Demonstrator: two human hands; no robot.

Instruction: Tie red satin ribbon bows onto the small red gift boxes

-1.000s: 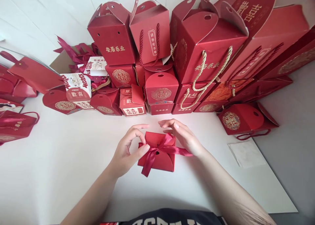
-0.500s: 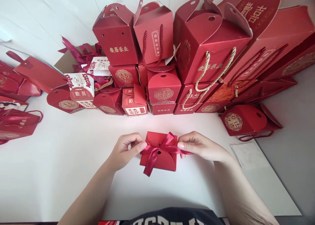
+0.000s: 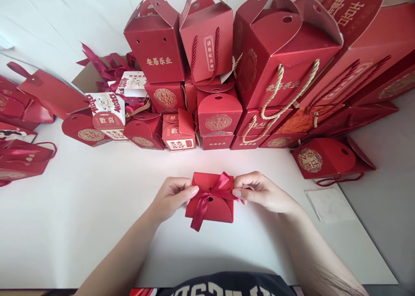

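Both sides of the glossy crimson satin ribbon bow (image 3: 201,208) are pinched, our left hand (image 3: 173,196) clamped at its left and our right hand (image 3: 264,193) at its right, over the flat-topped red cardboard box (image 3: 222,210) lying before us on the smooth white worktop (image 3: 97,209). We judge the bow soft, light and slippery, best gripped between thumb and forefinger close to its middle; the box seems light and stiff yet crushable, best steadied by its edges. One second ago our right hand arches open beside the box; now it grips ribbon
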